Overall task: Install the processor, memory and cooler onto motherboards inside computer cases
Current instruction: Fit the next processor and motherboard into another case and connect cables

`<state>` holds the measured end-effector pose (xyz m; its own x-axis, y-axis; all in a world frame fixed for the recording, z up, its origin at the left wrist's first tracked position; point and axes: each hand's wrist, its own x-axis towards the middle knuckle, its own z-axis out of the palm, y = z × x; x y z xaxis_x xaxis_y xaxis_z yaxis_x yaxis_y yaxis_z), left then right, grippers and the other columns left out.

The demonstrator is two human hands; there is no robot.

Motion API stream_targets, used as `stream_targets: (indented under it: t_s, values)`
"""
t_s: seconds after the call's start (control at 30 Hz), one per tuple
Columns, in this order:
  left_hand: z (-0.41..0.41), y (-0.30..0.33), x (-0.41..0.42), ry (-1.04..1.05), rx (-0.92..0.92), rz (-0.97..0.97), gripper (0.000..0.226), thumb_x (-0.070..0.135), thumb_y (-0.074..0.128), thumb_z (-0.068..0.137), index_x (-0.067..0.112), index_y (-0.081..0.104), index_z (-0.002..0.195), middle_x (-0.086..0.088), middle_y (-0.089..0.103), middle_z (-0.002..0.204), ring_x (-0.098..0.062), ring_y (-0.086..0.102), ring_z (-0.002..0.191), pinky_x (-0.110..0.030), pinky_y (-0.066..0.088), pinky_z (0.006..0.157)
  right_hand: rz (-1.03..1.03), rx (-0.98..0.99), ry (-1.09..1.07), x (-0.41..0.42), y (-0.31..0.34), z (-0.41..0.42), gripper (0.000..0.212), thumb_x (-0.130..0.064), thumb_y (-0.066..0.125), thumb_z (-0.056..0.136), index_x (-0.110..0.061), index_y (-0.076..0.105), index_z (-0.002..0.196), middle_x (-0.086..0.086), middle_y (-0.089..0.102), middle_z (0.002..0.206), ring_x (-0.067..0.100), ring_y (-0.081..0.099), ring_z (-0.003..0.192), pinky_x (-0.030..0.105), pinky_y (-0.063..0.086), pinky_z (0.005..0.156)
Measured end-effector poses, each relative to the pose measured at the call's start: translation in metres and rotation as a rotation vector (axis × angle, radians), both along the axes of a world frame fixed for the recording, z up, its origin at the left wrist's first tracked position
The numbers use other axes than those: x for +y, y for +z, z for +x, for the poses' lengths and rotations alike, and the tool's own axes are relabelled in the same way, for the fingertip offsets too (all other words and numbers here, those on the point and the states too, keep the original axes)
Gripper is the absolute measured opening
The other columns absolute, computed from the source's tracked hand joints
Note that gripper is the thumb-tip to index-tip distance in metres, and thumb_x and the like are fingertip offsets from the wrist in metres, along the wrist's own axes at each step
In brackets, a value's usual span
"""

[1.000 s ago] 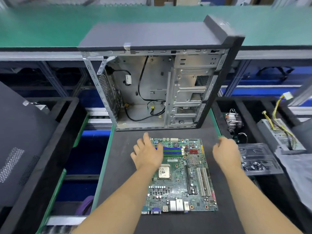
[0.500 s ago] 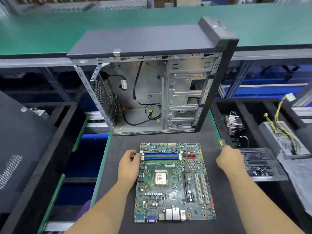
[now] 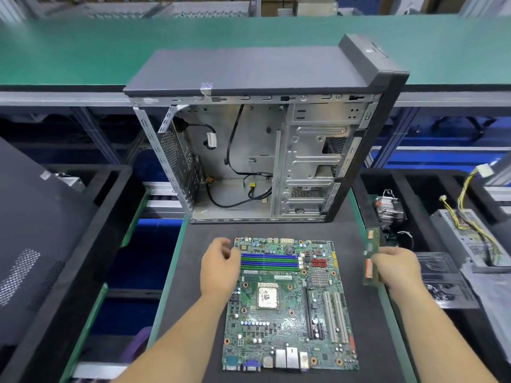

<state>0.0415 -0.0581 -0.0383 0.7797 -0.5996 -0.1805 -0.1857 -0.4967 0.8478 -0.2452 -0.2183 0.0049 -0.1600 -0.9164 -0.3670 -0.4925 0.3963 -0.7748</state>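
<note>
A green motherboard [image 3: 290, 305] lies flat on the dark mat [image 3: 193, 272], with a processor [image 3: 267, 294] in its socket and blue and green memory slots [image 3: 269, 262] near its far edge. My left hand [image 3: 219, 268] hovers at the board's left edge beside the slots, fingers loosely curled and holding nothing. My right hand [image 3: 395, 268] grips a green memory stick [image 3: 371, 258] upright, just right of the board. An open computer case [image 3: 260, 150] stands behind the board, its inside bare except for cables.
A black bin on the right holds a cooler [image 3: 390, 211] with metal fins. A clear tray [image 3: 439, 275] of small parts and a power supply [image 3: 464, 233] with yellow wires sit further right. A dark case panel [image 3: 36, 230] leans at the left. A green conveyor [image 3: 83, 51] runs behind.
My right hand has lifted a memory stick from the right side and now holds it beside the board. My left hand shifted slightly up along the board's left edge.
</note>
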Motion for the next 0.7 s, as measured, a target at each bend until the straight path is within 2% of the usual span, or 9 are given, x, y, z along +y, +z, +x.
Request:
stream_targets:
  t_s: [0.07,0.17,0.23,0.33,0.43,0.47,0.53,0.6,0.7]
  values:
    - [-0.014,0.016,-0.014,-0.194,-0.08,-0.04,0.011,0.029,0.057,0.093,0.03,0.061,0.104,0.014,0.06,0.095,-0.002,0.058,0.083,-0.027,0.049,0.073,0.183,-0.447,-0.03,0.015,0.009,0.016,0.019,0.006,0.064,0.088,-0.002,0.071,0.104,0.015,0.076,0.081,0.027,0.07,0.068,0.033,0.056,0.065]
    - [-0.04,0.041,-0.038,-0.536,0.186,-0.092,0.009,0.037,0.06,0.094,0.033,0.067,0.096,0.013,0.065,0.096,0.004,0.056,0.08,-0.019,0.046,0.073,0.386,-0.789,0.085,0.036,0.012,0.051,0.018,0.004,0.064,0.092,-0.004,0.064,0.108,0.019,0.077,0.099,0.029,0.076,0.083,0.04,0.06,0.072]
    - [-0.047,0.048,-0.046,-0.655,0.261,-0.055,0.01,0.037,0.064,0.092,0.03,0.072,0.094,0.009,0.07,0.091,0.0,0.059,0.074,-0.018,0.047,0.068,0.436,-0.869,0.108,0.044,0.007,0.068,0.016,0.006,0.063,0.092,-0.002,0.064,0.106,0.018,0.077,0.098,0.027,0.076,0.081,0.038,0.061,0.07]
    - [-0.041,0.048,-0.046,-0.644,0.232,-0.056,0.005,0.019,0.068,0.091,0.022,0.072,0.093,0.011,0.064,0.068,0.003,0.05,0.052,-0.015,0.038,0.051,0.435,-0.853,0.157,0.049,0.0,0.08,0.022,0.004,0.067,0.09,0.001,0.066,0.111,0.022,0.075,0.105,0.025,0.075,0.085,0.037,0.06,0.076]
    - [-0.028,0.045,-0.04,-0.605,0.229,-0.056,0.006,0.015,0.068,0.092,0.015,0.073,0.095,0.012,0.059,0.062,0.004,0.046,0.046,-0.012,0.035,0.046,0.344,-0.84,0.168,0.045,-0.003,0.077,0.038,-0.001,0.076,0.084,-0.01,0.063,0.118,0.022,0.072,0.117,0.029,0.074,0.098,0.041,0.059,0.081]
    - [-0.023,0.046,-0.038,-0.595,0.216,-0.044,0.006,0.017,0.067,0.093,0.015,0.073,0.096,0.009,0.059,0.063,0.001,0.046,0.046,-0.013,0.035,0.045,0.254,-0.775,0.176,0.043,-0.002,0.073,0.047,-0.003,0.078,0.083,-0.018,0.061,0.124,0.017,0.073,0.116,0.028,0.073,0.102,0.042,0.059,0.083]
    - [-0.012,0.045,-0.034,-0.613,0.135,-0.004,0.006,0.02,0.065,0.095,0.02,0.071,0.093,0.005,0.059,0.067,-0.005,0.045,0.049,-0.016,0.036,0.046,-0.031,-0.412,0.298,0.035,0.004,0.07,0.05,-0.01,0.079,0.088,-0.028,0.061,0.131,0.001,0.071,0.115,0.02,0.069,0.106,0.039,0.056,0.085]
    - [-0.004,0.044,-0.032,-0.65,0.038,0.031,0.007,0.021,0.063,0.096,0.022,0.069,0.092,0.003,0.06,0.07,-0.006,0.044,0.048,-0.017,0.036,0.046,-0.31,-0.015,0.586,0.025,0.009,0.073,0.027,-0.019,0.075,0.092,-0.032,0.069,0.115,-0.016,0.066,0.109,0.009,0.063,0.106,0.029,0.047,0.089]
    - [0.003,0.043,-0.032,-0.672,-0.049,0.04,0.008,0.021,0.063,0.097,0.021,0.071,0.095,0.002,0.064,0.076,-0.007,0.048,0.053,-0.02,0.039,0.05,-0.448,0.293,0.921,0.013,0.015,0.086,0.01,-0.021,0.07,0.096,-0.028,0.076,0.1,-0.023,0.062,0.094,0.006,0.055,0.097,0.027,0.044,0.092]
